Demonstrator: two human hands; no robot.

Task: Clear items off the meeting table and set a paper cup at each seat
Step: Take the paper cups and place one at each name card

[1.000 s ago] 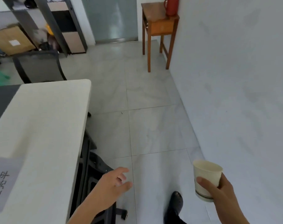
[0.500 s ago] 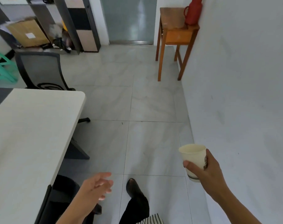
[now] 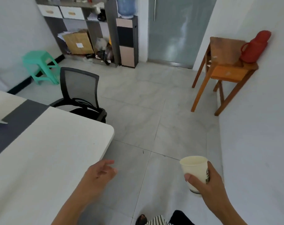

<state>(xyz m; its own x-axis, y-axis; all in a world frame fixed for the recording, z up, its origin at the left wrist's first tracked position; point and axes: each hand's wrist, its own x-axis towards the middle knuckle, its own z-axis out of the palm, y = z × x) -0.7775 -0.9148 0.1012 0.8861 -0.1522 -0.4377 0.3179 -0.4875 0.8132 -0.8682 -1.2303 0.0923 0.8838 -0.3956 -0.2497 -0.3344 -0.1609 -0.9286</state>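
Pale tiled floor (image 3: pixel 138 98), white walls (image 3: pixel 255 111), mesh office chair (image 3: pixel 80 93), green plastic stool (image 3: pixel 40 67) (near cluttered shelving (image 3: pixel 89 30)), wooden side table (image 3: pixel 225 67).

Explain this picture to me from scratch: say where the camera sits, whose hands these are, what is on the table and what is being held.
No machine is involved. The picture comes from one wide-angle camera worn on a person's head, looking forward and down, so the two arms reaching in from the bottom are the wearer's own.

The right hand holds an upright paper cup, thumb across its front; the cup looks empty. The left hand is open and holds nothing, hovering by the corner of the meeting table.

The table is white with a dark grey strip. The near part is bare; at the far left edge something white and paper-like is cut off by the frame.

A black mesh office chair stands at the table's far end.
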